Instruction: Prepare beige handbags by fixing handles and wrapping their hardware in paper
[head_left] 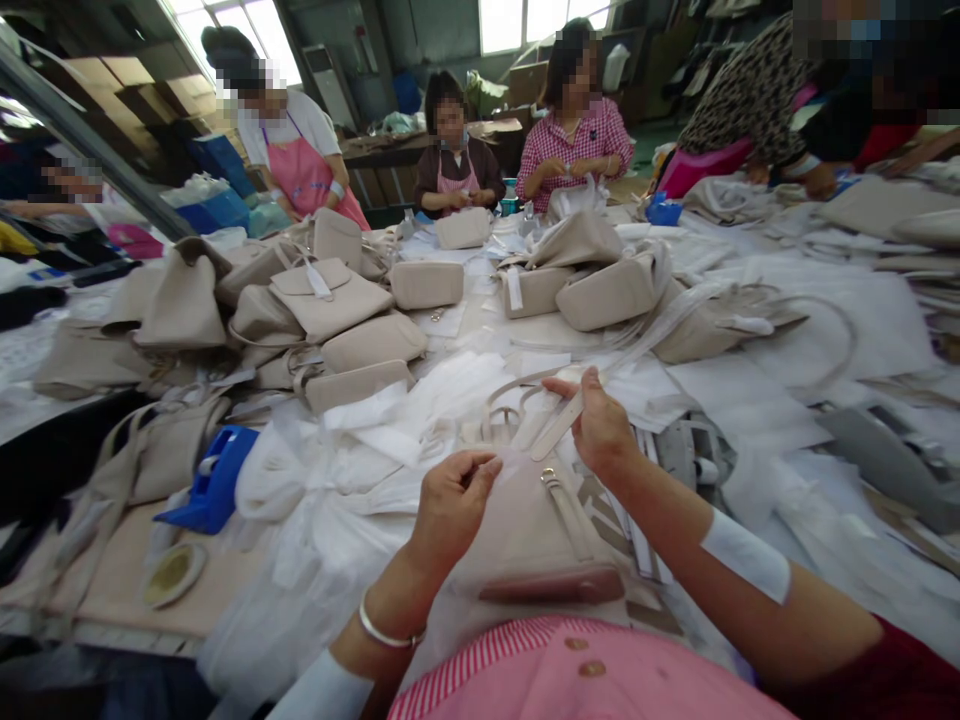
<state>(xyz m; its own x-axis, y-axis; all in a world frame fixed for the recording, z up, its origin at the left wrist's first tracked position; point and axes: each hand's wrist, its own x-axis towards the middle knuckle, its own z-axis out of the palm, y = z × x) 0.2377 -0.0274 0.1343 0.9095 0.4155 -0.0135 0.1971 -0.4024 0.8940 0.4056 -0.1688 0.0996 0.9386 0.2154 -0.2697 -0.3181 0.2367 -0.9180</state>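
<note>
A beige handbag (517, 530) lies right in front of me, its brown base edge turned toward my apron. On its upper part a small gold buckle (549, 474) sits on a narrow strap. My right hand (604, 430) is closed around a flat beige strap (559, 428), whose rounded end points down toward the bag. At the bag's left upper edge, my left hand (457, 500) has thumb and forefinger pinched together. What they hold, if anything, is too thin to make out; pale wrapping lies just behind the fingertips.
Piles of beige handbags (330, 300) cover the table's far side. White wrapping sheets (300, 490) spread around me. On the left are a blue tape dispenser (217, 480) and a tape roll (174, 575); a grey dispenser (694, 455) is at right. Several people work across the table.
</note>
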